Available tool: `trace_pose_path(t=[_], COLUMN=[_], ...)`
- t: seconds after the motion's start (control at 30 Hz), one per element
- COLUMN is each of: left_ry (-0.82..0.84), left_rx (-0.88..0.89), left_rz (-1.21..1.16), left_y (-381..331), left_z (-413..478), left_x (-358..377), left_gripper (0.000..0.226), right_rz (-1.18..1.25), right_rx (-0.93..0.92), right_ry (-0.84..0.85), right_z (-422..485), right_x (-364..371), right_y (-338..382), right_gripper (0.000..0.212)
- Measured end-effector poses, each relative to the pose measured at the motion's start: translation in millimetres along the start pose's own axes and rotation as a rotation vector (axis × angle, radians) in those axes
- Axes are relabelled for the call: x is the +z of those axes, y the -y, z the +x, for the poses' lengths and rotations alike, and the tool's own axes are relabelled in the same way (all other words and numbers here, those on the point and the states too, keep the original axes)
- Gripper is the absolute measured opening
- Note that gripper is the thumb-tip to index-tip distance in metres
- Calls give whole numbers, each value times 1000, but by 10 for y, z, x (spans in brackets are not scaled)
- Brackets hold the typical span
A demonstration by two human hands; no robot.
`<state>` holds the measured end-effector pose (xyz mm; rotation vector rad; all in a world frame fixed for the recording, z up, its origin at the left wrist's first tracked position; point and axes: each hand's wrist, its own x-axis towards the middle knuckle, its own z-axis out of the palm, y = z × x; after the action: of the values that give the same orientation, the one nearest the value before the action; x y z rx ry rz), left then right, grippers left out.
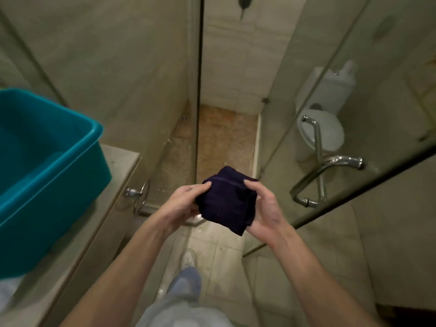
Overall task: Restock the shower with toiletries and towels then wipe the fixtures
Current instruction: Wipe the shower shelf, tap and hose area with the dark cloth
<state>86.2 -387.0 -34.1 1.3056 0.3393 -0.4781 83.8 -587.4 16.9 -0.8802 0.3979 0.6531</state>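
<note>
A folded dark cloth [227, 199] is grasped by left hand [182, 204] and right hand [264, 208], seemingly prepared for wiping the door handle [318, 161] next.

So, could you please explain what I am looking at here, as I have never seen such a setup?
There is no machine here: one camera worn on a person's head looks down at their bare hands. The left hand and right hand together grip a folded dark cloth before a glass shower. A teal tub stands on a ledge at the left. At the right, a chrome handle sits on the glass door, and a toilet shows through it.
</note>
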Motion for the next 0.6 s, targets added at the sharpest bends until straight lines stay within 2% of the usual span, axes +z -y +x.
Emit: trace_pose_path(t=[0.13, 0.23, 0.37, 0.47, 0.6], left_ry=[30, 72, 1, -30, -95], left_rx=[17, 26, 109, 176, 228], left_rz=[-40, 12, 39, 71, 94], left_y=[-416, -722, -1117, -1305, -1546], left_z=[596, 992, 1380, 1637, 1970], left_x=[-106, -114, 29, 218, 465], left_gripper=[31, 28, 22, 19, 19], right_rz=[-212, -342, -467, -579, -590], right_rx=[-44, -87, -141, -200, -273], right_ry=[-154, -303, -358, -456, -572], right_z=[484, 811, 1231, 1505, 1869], right_x=[123, 198, 221, 188, 119], right_y=[444, 787, 1270, 1581, 1981], right_gripper=[38, 46, 48, 39, 31])
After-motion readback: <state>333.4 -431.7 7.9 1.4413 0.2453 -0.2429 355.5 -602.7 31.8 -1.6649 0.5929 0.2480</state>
